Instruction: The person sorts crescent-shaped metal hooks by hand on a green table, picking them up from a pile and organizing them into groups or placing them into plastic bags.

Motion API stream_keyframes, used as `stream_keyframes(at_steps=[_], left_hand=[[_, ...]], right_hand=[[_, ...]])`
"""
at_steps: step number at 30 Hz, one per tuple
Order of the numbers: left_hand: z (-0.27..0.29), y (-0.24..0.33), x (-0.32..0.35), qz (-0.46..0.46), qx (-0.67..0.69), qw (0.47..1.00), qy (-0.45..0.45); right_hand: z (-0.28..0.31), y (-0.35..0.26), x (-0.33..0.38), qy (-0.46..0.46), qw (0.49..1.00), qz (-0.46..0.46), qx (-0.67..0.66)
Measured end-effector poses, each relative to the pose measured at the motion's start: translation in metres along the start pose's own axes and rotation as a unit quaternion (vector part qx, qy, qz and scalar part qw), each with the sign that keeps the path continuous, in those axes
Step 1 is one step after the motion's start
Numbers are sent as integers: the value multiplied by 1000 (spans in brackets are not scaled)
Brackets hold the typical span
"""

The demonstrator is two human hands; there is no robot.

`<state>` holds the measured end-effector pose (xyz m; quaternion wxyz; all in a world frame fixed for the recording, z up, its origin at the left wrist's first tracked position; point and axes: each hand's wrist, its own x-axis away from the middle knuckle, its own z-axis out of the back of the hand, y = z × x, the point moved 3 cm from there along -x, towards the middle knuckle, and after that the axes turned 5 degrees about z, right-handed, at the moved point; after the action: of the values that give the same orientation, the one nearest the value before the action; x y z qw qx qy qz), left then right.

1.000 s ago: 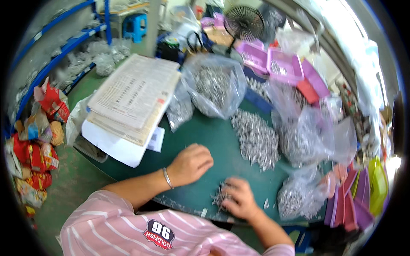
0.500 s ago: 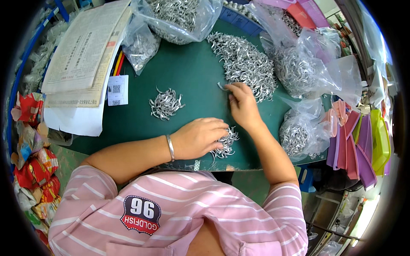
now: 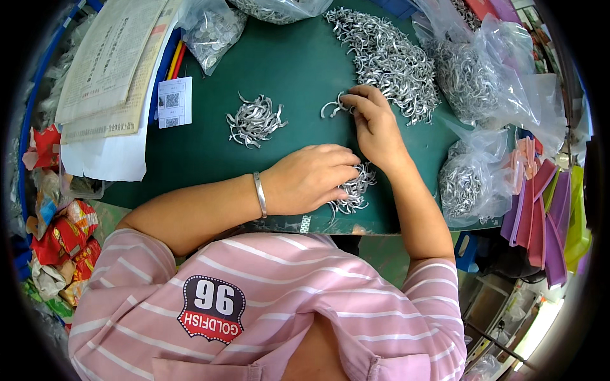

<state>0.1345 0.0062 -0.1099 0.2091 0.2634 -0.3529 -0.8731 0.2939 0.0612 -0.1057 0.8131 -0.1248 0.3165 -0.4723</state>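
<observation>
Small curved silver metal pieces lie in a large heap [image 3: 394, 63] at the far right of the green table. My right hand [image 3: 376, 130] is at the near edge of this heap, fingers bent and pinched on a few curved metal pieces [image 3: 332, 109] that stick out to the left of the fingertips. My left hand [image 3: 311, 178], a silver bangle on its wrist, reaches over a small near pile [image 3: 357, 190] of the same pieces. Its fingers are apart and cover part of that pile. Another small pile [image 3: 256, 122] sits farther left, untouched.
Clear bags of metal pieces [image 3: 467, 76] [image 3: 462, 184] line the right side; a bag of round discs [image 3: 215, 35] is at the far left. Newspapers [image 3: 105, 70] and a printed label [image 3: 175, 101] cover the left. Coloured plastic trays [image 3: 540, 209] hang beyond the right edge.
The view has shifted, so the table sits higher in the picture. More curved pieces now show at my right fingertips. My left hand stays over the near pile.
</observation>
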Motion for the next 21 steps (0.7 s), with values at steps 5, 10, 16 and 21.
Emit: stream_keyframes(at_steps=[5, 10, 16, 21], left_hand=[[-1, -1, 0, -3, -1, 1000, 6], [0, -1, 0, -11, 8, 1000, 4], [-1, -1, 0, -9, 16, 1000, 3], [3, 3, -2, 13, 13, 1000, 4]], right_hand=[[10, -6, -9, 19, 999, -40, -26], [6, -5, -7, -21, 999, -19, -29], [18, 3, 1, -35, 996, -80, -29], [7, -2, 14, 10, 1000, -8, 21]])
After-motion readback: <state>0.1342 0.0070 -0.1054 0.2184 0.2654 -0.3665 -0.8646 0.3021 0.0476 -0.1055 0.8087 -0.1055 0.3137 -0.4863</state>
